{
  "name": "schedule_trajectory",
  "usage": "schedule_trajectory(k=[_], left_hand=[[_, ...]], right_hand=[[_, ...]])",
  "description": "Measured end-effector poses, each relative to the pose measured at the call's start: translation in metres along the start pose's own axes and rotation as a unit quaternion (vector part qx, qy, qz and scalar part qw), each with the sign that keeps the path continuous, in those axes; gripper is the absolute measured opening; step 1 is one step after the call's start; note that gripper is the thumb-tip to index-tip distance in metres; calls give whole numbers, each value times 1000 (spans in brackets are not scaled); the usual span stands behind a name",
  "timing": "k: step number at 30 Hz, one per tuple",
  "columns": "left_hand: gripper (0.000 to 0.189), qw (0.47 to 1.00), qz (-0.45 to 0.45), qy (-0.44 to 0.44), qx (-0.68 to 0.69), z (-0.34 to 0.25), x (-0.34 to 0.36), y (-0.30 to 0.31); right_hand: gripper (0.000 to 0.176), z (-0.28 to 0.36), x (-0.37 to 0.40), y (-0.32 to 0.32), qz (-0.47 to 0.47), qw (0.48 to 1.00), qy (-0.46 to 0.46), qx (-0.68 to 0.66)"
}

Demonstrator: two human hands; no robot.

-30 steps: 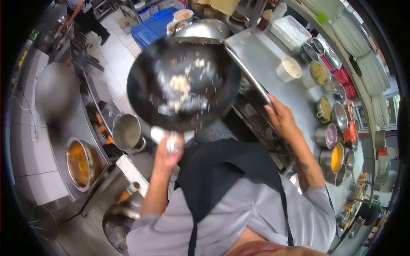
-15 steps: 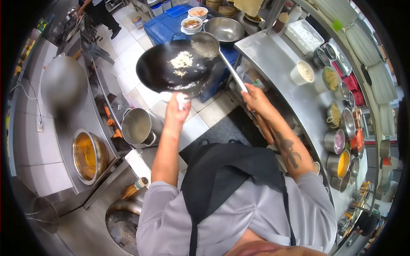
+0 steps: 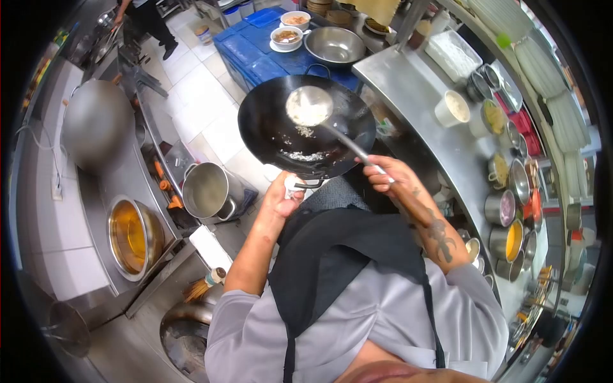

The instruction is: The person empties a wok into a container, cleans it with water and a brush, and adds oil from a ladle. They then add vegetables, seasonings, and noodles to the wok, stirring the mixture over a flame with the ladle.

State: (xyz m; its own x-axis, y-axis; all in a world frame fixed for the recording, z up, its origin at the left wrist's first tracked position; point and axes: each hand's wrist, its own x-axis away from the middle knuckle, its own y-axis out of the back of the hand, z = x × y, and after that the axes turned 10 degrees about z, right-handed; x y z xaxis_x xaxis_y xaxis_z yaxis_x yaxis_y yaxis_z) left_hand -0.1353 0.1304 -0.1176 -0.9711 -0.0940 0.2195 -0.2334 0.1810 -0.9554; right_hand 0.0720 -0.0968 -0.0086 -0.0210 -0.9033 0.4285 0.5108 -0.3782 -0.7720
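Observation:
My left hand (image 3: 285, 196) is closed around the handle of a black wok (image 3: 258, 121), with a white cloth (image 3: 293, 185) between hand and handle. The wok is held up in front of me, open side facing up. My right hand (image 3: 388, 174) grips the long handle of a metal ladle (image 3: 345, 140); the brown end of that handle lies along my forearm. The ladle's bowl is over the wok and holds chopped pale food (image 3: 310, 107). Some white bits (image 3: 303, 156) lie on the wok's near inner side.
Beyond the wok, a blue chest (image 3: 246, 48) carries bowls of food and a steel bowl (image 3: 335, 46). Steel counter (image 3: 408, 83) with many containers runs along the right. At left stand a stockpot (image 3: 207, 191), a bowl of orange liquid (image 3: 131, 236) and a burner (image 3: 185, 338). Another person (image 3: 150, 25) stands far back.
The wok has come closer and shifted right, now nearly level. The ladle moved from the wok's far right rim to over its middle, and pale food is now in its bowl.

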Motion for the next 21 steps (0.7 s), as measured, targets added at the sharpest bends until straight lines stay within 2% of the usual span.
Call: schedule_trajectory(k=[2, 5, 7, 9, 11, 15, 16, 19, 20, 21], left_hand=[[14, 1000, -3, 14, -2, 3, 4, 9], [15, 999, 4, 35, -15, 5, 8, 6], [14, 995, 36, 72, -63, -1, 13, 9], [15, 995, -62, 10, -82, 9, 22, -24], [17, 997, -64, 18, -48, 11, 17, -9], [12, 996, -70, -1, -56, 24, 19, -25], [11, 998, -42, 17, -45, 27, 19, -35], [9, 997, -41, -31, 62, 42, 17, -48], [9, 996, -30, -51, 60, 48, 15, -50], [10, 996, -33, -60, 53, 48, 16, -46]], right_hand=[[32, 0, 30, 3, 28, 994, 48, -95], [34, 13, 82, -4, -15, 986, 161, -41], [29, 24, 115, -17, -161, 957, 223, 94], [28, 34, 150, -17, -235, 913, 277, 187], [27, 49, 184, -6, -308, 855, 313, 275], [39, 82, 226, 47, -404, 776, 344, 340], [42, 88, 230, 68, -411, 769, 344, 347], [42, 92, 230, 130, -453, 742, 339, 359], [39, 100, 235, 148, -442, 774, 296, 344], [37, 99, 238, 154, -444, 780, 296, 328]])
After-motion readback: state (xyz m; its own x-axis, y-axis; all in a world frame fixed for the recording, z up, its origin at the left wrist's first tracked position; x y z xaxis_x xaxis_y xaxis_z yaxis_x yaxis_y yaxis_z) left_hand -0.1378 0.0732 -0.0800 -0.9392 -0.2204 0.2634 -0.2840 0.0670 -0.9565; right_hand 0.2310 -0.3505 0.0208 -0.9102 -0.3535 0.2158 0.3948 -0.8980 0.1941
